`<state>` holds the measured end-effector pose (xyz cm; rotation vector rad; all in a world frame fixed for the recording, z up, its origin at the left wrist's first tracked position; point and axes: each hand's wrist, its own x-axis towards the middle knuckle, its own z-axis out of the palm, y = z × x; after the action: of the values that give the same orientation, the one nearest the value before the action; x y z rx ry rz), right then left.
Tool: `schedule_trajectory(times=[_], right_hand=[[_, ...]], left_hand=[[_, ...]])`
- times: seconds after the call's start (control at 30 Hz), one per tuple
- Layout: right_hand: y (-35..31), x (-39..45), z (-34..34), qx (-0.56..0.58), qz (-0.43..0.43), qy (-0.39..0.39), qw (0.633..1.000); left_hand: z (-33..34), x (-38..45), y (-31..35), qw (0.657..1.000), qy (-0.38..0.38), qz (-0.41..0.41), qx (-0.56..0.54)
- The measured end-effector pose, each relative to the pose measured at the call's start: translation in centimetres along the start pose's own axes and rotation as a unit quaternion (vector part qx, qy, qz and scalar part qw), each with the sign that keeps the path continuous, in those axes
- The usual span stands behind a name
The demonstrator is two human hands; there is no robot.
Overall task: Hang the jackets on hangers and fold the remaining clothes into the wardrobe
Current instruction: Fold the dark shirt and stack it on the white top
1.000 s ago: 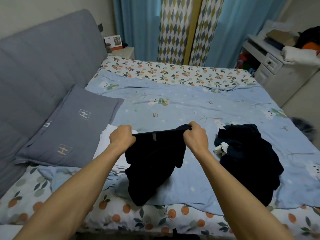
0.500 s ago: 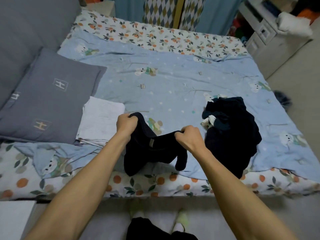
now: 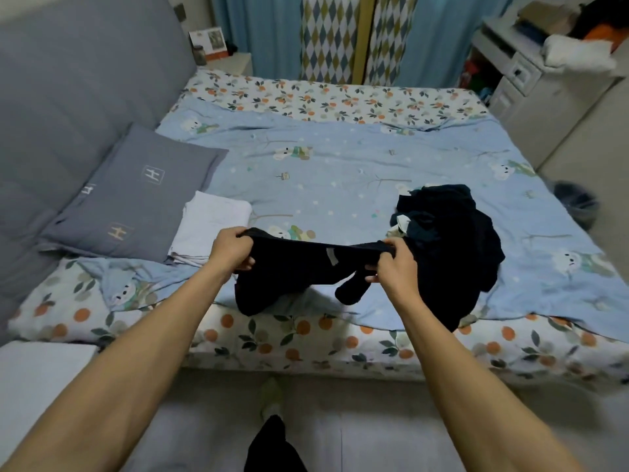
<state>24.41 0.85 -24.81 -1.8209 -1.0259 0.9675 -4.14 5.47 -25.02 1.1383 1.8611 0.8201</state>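
Observation:
A black garment [image 3: 292,270] with a small grey label hangs stretched between my two hands over the bed's near edge. My left hand [image 3: 231,248] grips its left end and my right hand [image 3: 394,267] grips its right end. Its lower part droops onto the blue blanket [image 3: 340,185]. A pile of dark clothes [image 3: 452,240] lies on the blanket just right of my right hand. A folded white cloth [image 3: 211,226] rests to the left, beside the grey pillow [image 3: 136,195].
The bed [image 3: 306,338] has a floral sheet and a grey padded headboard [image 3: 68,97] on the left. A white drawer unit [image 3: 531,80] with heaped items stands at the far right. Blue and patterned curtains [image 3: 340,35] hang behind. My feet stand on the floor below.
My hands have moved apart and pulled the black garment taut between them. The view has tilted back up a little from the floor.

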Motion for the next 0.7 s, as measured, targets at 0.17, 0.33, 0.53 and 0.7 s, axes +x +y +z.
schedule_trajectory(times=[0.17,0.33,0.53,0.7], right_hand=[[2.0,-5.3,-5.9,0.034,-0.07,-0.034,0.996],[-0.9,-8.0,-10.1,-0.001,-0.102,0.005,0.995],[-4.8,-10.5,-13.1,0.072,-0.203,0.062,0.974],[-1.8,-12.2,-13.3,-0.08,-0.18,-0.012,0.98]], left_hand=[[-0.4,-9.0,-0.1,0.997,0.026,-0.027,-0.064],[-1.9,-14.6,1.8,0.996,0.062,-0.035,-0.062],[-3.3,-18.6,6.0,0.973,0.187,0.093,-0.102],[-2.9,-21.0,5.3,0.961,0.145,0.119,0.202]])
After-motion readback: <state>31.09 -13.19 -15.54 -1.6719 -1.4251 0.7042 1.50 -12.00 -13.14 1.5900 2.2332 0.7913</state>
